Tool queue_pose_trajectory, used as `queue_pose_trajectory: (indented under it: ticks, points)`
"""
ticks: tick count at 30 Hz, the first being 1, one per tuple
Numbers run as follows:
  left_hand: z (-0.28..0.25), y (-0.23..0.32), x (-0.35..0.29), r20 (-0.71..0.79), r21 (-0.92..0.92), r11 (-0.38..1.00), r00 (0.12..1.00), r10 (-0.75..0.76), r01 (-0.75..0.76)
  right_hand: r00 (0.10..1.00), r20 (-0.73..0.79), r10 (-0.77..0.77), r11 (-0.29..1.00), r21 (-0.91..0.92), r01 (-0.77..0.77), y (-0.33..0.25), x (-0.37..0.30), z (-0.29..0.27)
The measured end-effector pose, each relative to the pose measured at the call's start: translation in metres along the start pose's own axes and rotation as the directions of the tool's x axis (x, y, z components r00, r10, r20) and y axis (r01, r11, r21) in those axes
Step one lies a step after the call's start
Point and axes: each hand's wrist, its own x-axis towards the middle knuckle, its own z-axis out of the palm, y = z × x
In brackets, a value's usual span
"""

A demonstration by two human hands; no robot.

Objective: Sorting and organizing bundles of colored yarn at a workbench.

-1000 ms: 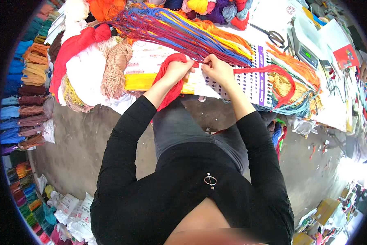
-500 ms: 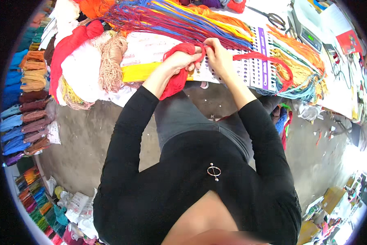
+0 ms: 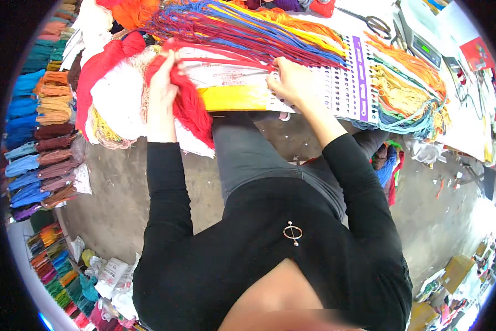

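A skein of red yarn [image 3: 190, 105] hangs from my left hand [image 3: 162, 88], whose fingers are closed round its upper part above the table's near edge. From there red strands [image 3: 220, 59] stretch across to my right hand [image 3: 293, 81]. Its thumb and forefinger pinch their end beside the rows of holes in a white punched card [image 3: 331, 91], which carries a purple stripe. Under the strands lies a white sheet with a yellow band [image 3: 234, 98]. Long burgundy, blue and yellow threads [image 3: 248, 36] spread over the table just beyond both hands.
White yarn [image 3: 113, 102] and other skeins are heaped at the left. Orange, tan and teal threads [image 3: 405, 91] hang from the card's right side. Black-handled scissors [image 3: 377, 26] and a digital scale [image 3: 423, 48] sit at the back right. Stacked coloured skeins [image 3: 55, 110] line the far left.
My left hand has moved left with the red skein, away from my right hand. The red strands, formerly bunched and trailing right over the card, are now drawn out between both hands.
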Motion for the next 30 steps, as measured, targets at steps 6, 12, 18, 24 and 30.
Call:
queue_pose_trajectory:
  ticks: [6,12,18,24,30]
  points:
    - [-0.027,0.008,0.024,-0.349,0.377,0.926,0.927,0.136,0.007,1.000,-0.014,-0.003,0.999,0.038,0.003,-0.004,-0.001,-0.001]
    - [0.096,-0.047,-0.030,0.061,0.885,0.384,0.884,0.464,-0.263,0.998,-0.019,0.067,0.995,0.075,-0.065,0.011,-0.003,-0.005]
    - [0.089,-0.143,-0.002,0.345,0.585,0.732,0.924,0.165,-0.349,0.997,0.019,0.076,0.995,0.067,-0.077,-0.006,-0.001,-0.003]
    - [0.088,-0.112,-0.010,0.414,0.749,0.503,0.897,0.153,-0.431,0.996,-0.016,0.084,0.992,0.097,-0.082,0.003,-0.002,0.000]
    - [0.084,-0.110,-0.006,0.298,0.583,0.714,0.920,0.256,-0.387,0.997,-0.050,0.065,0.989,0.139,-0.057,0.005,-0.001,0.005]
